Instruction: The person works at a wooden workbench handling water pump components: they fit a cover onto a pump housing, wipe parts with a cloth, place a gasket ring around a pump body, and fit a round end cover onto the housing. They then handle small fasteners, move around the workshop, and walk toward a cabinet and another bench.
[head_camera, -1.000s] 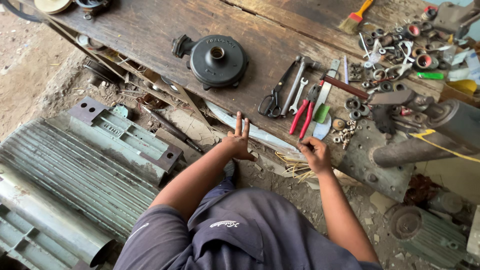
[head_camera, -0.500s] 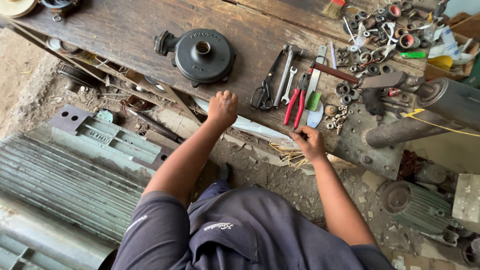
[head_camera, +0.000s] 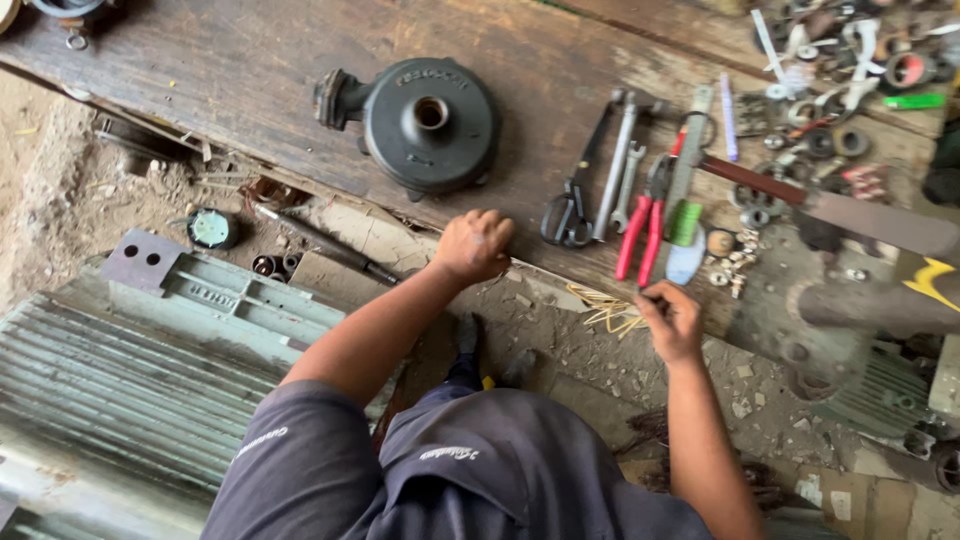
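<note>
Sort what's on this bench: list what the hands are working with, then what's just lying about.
In hand:
- left hand on the wooden bench edge
- right hand at the yellow strands

Lying about:
- round pump cover
- scissors
- spanners
- red pliers

1. The left arm ran bare from a dark short sleeve at the lower left of the frame up toward the centre, nearly straight at the elbow.
2. The left hand (head_camera: 476, 244) sat just above the centre of the frame, its back to the camera, fingers curled under in a loose fist.
3. The right forearm rose from the lower right, almost vertical.
4. The right hand (head_camera: 670, 320) lay right of centre, lower than the left, fingertips drawn together in a pinch pointing to the upper left.
</note>
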